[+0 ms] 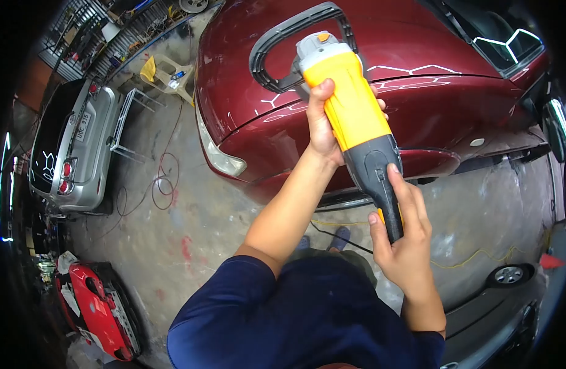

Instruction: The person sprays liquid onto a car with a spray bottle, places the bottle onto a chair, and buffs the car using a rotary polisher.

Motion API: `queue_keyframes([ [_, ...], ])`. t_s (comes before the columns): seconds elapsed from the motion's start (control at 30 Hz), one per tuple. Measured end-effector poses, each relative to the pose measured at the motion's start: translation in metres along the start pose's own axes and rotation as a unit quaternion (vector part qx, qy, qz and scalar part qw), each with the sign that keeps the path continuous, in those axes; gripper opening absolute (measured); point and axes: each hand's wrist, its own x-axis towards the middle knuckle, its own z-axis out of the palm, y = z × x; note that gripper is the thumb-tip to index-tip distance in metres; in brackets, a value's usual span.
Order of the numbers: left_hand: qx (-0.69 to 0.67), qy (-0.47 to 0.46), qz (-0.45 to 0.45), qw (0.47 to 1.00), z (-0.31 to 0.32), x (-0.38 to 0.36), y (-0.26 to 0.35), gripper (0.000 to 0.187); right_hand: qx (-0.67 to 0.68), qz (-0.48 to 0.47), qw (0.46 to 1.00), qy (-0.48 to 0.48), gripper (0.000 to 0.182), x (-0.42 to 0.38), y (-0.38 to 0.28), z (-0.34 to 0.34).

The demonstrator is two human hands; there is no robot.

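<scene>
A yellow and black car polisher (355, 104) with a grey head and a black D-shaped handle (267, 46) is held up in front of me, over the fender of a dark red car (406, 37). My left hand (325, 126) wraps round its yellow body near the head, thumb on top and fingertips showing on the far side. Around the black rear grip, my right hand (406, 237) is closed, with one finger lying along the side near the switch. The polisher's pad and underside are hidden. A black cord (338, 237) runs below the grip.
A silver car (89, 147) stands at the left beside a metal frame (124, 123). Behind it is a plastic chair (171, 77) with a yellow cloth. A red hose (163, 184) lies coiled on the concrete. A red bumper (102, 307) is lower left, a grey car (492, 320) lower right.
</scene>
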Motion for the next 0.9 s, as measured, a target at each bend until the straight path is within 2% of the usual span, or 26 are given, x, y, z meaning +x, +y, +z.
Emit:
queue_keyframes([
  [0.07, 0.009, 0.003, -0.002, 1.000, 0.006, 0.008, -0.008, 0.080, -0.008, -0.002, 1.000, 0.006, 0.073, 0.001, 0.004, -0.008],
  [0.1, 0.009, 0.040, 0.014, 0.999, 0.020, 0.012, -0.012, 0.079, -0.014, 0.000, 1.000, 0.008, 0.074, 0.002, 0.006, -0.012],
  [0.33, 0.004, 0.015, -0.014, 1.000, 0.030, 0.047, -0.047, 0.079, -0.012, 0.036, 0.999, 0.032, 0.074, 0.006, 0.023, -0.046],
  [0.73, -0.011, -0.016, -0.066, 0.998, 0.059, 0.109, -0.113, 0.078, -0.050, 0.040, 0.992, 0.106, 0.072, 0.011, 0.052, -0.102],
  [0.9, 0.003, -0.022, -0.098, 0.995, 0.079, 0.145, -0.148, 0.075, -0.036, 0.101, 0.985, 0.136, 0.070, 0.013, 0.065, -0.134],
])
